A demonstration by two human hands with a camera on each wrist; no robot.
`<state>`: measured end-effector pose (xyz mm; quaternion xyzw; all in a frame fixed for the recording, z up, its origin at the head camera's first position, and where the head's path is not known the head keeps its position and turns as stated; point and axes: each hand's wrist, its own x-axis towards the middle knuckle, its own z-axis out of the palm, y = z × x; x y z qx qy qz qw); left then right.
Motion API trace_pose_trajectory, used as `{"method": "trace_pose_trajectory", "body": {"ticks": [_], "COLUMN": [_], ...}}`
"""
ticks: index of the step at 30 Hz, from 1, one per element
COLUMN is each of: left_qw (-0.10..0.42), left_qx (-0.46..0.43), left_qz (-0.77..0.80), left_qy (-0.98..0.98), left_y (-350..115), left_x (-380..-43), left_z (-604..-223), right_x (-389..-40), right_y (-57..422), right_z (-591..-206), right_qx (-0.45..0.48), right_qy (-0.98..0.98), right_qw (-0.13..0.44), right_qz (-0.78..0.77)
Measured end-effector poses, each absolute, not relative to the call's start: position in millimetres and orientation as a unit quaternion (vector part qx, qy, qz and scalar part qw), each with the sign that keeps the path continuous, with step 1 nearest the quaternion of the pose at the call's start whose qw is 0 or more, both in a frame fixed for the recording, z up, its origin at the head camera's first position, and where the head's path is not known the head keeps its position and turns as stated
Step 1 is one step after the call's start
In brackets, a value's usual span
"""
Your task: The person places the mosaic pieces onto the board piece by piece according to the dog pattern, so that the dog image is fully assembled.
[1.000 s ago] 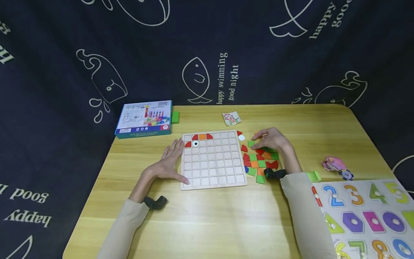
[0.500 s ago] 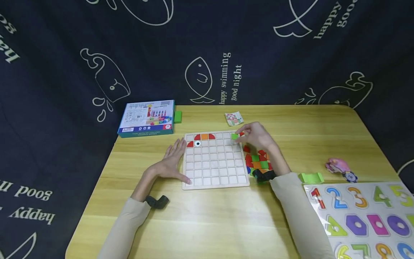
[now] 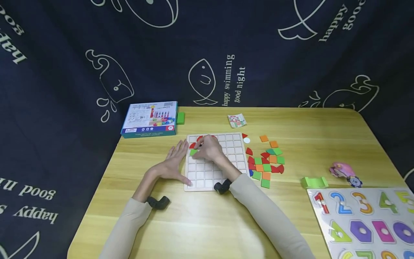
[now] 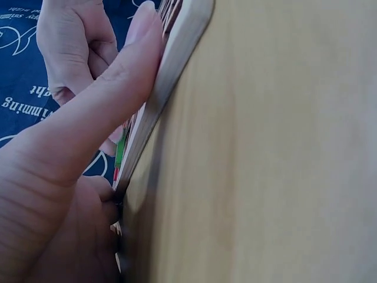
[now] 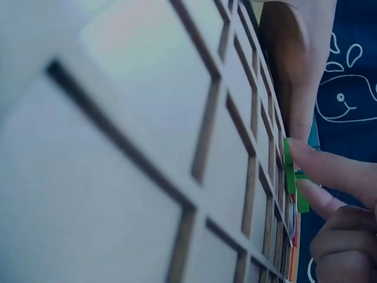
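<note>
A wooden grid board (image 3: 201, 176) with square recesses lies on the table. My left hand (image 3: 169, 167) rests along its left edge, fingers spread and thumb on the lower left corner. With thumb and fingers my right hand (image 3: 210, 148) pinches a green square tile (image 3: 193, 152) at the left column, just below a red quarter-round tile (image 3: 192, 145). The right wrist view has this green tile (image 5: 288, 162) at the fingertips, low against the board; whether it sits fully in the recess I cannot tell. The right hand partly covers the top tiles, including the eye tile.
Loose red, green and orange tiles (image 3: 260, 168) lie right of the board, near a white disc (image 3: 247, 140). A picture card (image 3: 237, 121) is behind it. A box (image 3: 149, 119) stands back left. A number puzzle (image 3: 347, 226) and pink toy (image 3: 342, 169) are at the right.
My right hand took a green tile from the loose pile and carried it left across the board to the left column. The left hand stays at the board's edge.
</note>
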<state>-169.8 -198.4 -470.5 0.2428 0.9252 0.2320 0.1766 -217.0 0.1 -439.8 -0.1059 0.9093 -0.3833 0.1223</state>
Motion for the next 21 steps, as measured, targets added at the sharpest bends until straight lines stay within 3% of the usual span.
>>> {"method": "trace_pose_trajectory", "body": {"ticks": [21], "left_qw": [0.179], "left_qx": [0.247], "left_qz": [0.24], "left_qy": [0.922], "left_y": [-198], "left_x": [-169], "left_z": [-467], "right_x": [-230], "right_y": [6], "right_z": [-443], "right_qx": [-0.146], "right_qy": [0.872], "right_qw": [0.156], "right_qz": [-0.44]}}
